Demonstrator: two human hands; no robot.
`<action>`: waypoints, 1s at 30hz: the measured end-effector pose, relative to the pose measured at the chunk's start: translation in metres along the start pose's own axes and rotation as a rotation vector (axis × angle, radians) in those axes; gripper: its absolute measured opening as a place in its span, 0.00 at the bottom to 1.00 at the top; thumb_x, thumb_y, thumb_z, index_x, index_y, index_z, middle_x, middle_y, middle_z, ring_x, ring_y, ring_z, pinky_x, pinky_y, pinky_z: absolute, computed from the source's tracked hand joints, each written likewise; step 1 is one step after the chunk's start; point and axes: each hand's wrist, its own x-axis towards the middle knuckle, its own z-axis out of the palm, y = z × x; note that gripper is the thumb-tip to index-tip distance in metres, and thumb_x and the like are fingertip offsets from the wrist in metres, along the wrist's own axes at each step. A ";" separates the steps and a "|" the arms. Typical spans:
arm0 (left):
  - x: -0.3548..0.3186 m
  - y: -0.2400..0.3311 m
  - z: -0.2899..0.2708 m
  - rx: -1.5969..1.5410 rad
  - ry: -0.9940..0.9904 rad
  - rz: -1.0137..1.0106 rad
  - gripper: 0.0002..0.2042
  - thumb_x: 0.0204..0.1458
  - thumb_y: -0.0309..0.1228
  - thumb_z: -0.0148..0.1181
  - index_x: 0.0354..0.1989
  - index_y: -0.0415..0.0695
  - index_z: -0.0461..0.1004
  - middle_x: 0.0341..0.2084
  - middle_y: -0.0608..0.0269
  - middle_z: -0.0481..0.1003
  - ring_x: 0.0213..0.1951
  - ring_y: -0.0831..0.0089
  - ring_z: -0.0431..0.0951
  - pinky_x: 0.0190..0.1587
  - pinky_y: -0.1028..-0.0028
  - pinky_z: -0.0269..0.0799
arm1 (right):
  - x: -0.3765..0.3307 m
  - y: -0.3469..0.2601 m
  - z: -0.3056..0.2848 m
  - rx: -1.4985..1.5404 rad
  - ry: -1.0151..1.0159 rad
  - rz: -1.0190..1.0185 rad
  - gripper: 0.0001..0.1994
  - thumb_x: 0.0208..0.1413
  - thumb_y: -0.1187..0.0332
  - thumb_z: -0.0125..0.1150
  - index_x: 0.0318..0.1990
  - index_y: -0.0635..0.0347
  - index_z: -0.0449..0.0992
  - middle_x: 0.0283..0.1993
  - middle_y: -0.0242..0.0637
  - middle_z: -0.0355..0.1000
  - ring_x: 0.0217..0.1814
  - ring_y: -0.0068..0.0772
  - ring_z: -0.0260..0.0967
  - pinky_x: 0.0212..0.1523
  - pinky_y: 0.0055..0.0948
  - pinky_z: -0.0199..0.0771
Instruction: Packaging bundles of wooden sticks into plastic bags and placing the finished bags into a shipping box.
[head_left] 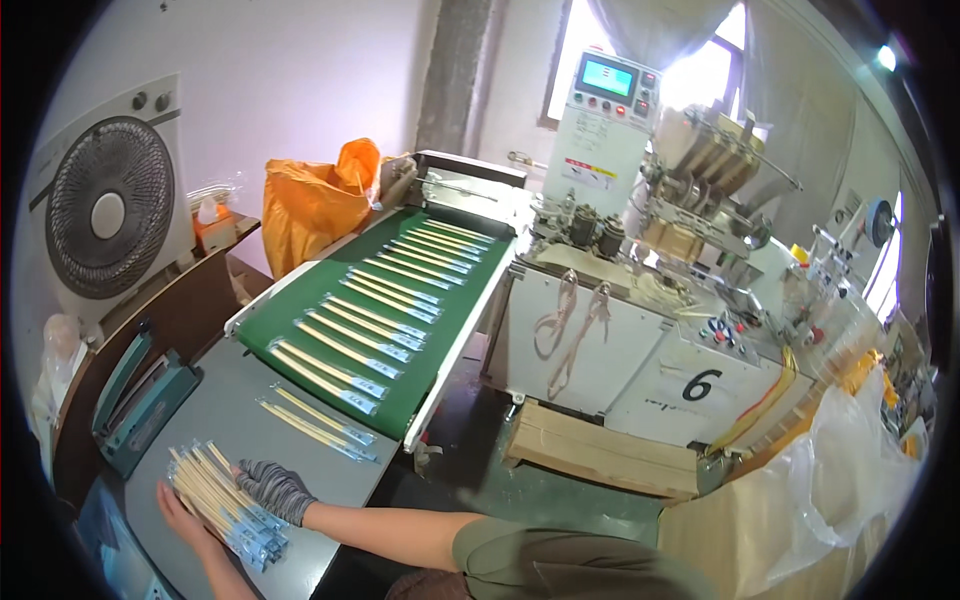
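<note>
A thick bundle of chopsticks in clear sleeves with blue ends (215,505) lies on the grey tabletop (230,390) between my hands. My left hand (187,520), bare, is cupped along the bundle's left side. From the right, my right hand (275,490), in a grey striped glove with bare fingertips, presses against the other side. Just beyond it, a few more wrapped chopsticks (318,425) rest on the tabletop. Several wrapped pairs lie in a slanting row on the green conveyor belt (285,310), their blue ends to the right.
A teal device with a raised arm (150,415) stands at the table's left. An orange bag (315,205) sits beside the belt, near a large fan (108,215). Right of the belt are a white machine (580,345), its control panel (607,80) and a cardboard box (600,450).
</note>
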 end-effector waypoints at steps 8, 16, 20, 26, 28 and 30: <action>-0.008 0.019 0.009 -0.129 -0.051 -0.082 0.21 0.59 0.38 0.46 0.56 0.37 0.65 0.54 0.53 0.67 0.53 0.64 0.69 0.55 0.71 0.64 | -0.003 -0.003 -0.004 -0.133 -0.083 -0.061 0.20 0.61 0.53 0.42 0.38 0.60 0.74 0.32 0.50 0.72 0.38 0.53 0.69 0.41 0.41 0.68; 0.005 0.007 -0.002 -0.055 -0.106 -0.092 0.21 0.59 0.39 0.47 0.56 0.38 0.65 0.53 0.52 0.67 0.53 0.63 0.69 0.55 0.69 0.65 | -0.004 0.004 0.000 -0.156 -0.063 -0.098 0.20 0.61 0.53 0.44 0.43 0.60 0.74 0.36 0.51 0.73 0.41 0.53 0.70 0.43 0.41 0.68; -0.003 0.012 0.000 -0.148 -0.072 -0.080 0.21 0.58 0.40 0.49 0.55 0.38 0.67 0.51 0.55 0.69 0.53 0.64 0.68 0.57 0.70 0.62 | -0.044 -0.040 -0.050 -0.252 -0.229 -0.196 0.18 0.60 0.55 0.44 0.42 0.62 0.71 0.33 0.52 0.71 0.39 0.52 0.70 0.43 0.38 0.68; -0.040 0.055 0.016 0.332 -0.233 0.144 0.22 0.56 0.29 0.49 0.59 0.36 0.61 0.62 0.51 0.57 0.63 0.59 0.56 0.65 0.66 0.50 | 0.027 -0.024 -0.265 -0.591 0.344 -0.477 0.11 0.60 0.63 0.49 0.36 0.60 0.72 0.31 0.37 0.73 0.34 0.35 0.71 0.38 0.29 0.72; -0.048 0.066 0.028 0.556 -0.431 0.265 0.25 0.52 0.26 0.51 0.60 0.36 0.59 0.65 0.50 0.51 0.66 0.57 0.50 0.66 0.65 0.45 | 0.069 0.011 -0.361 -0.766 0.591 -0.457 0.15 0.56 0.60 0.55 0.44 0.62 0.73 0.42 0.50 0.72 0.44 0.49 0.70 0.48 0.39 0.69; -0.050 0.065 0.035 0.496 -0.449 0.273 0.28 0.49 0.26 0.54 0.61 0.36 0.57 0.65 0.50 0.50 0.67 0.56 0.49 0.67 0.63 0.43 | 0.093 0.074 -0.459 -1.208 0.785 -0.205 0.30 0.53 0.47 0.54 0.55 0.63 0.67 0.59 0.53 0.61 0.62 0.53 0.56 0.63 0.43 0.54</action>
